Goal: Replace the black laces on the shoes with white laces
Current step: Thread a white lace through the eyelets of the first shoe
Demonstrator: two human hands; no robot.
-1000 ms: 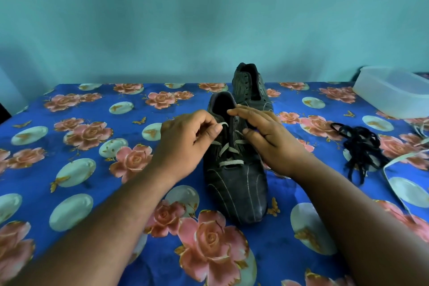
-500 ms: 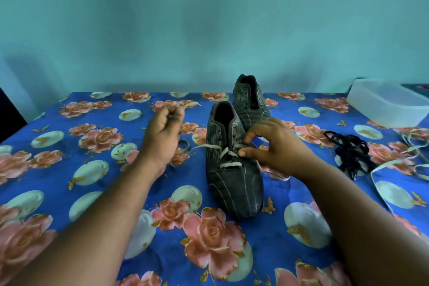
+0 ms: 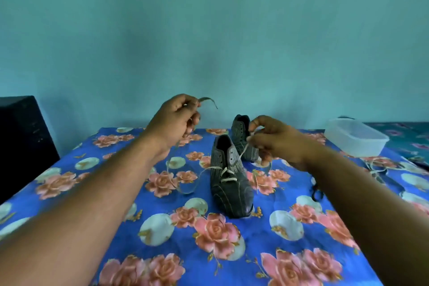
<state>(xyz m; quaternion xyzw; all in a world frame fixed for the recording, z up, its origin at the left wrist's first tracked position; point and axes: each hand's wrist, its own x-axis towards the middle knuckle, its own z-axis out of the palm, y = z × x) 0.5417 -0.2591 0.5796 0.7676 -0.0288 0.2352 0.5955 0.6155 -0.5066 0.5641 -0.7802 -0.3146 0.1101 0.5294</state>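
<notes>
Both hands are raised over the flowered bench (image 3: 267, 246), the left hand (image 3: 173, 124) pinching one end of the white lace (image 3: 226, 173) and the right hand (image 3: 275, 140) pinching the other, above the near shoe (image 3: 231, 183), with the second shoe (image 3: 241, 133) just behind it.

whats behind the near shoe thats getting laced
The second shoe stands right behind the near shoe, heel end up toward the wall. The right hand, pinching the white lace, covers part of it, so its eyelets and toe are not fully seen.
</notes>
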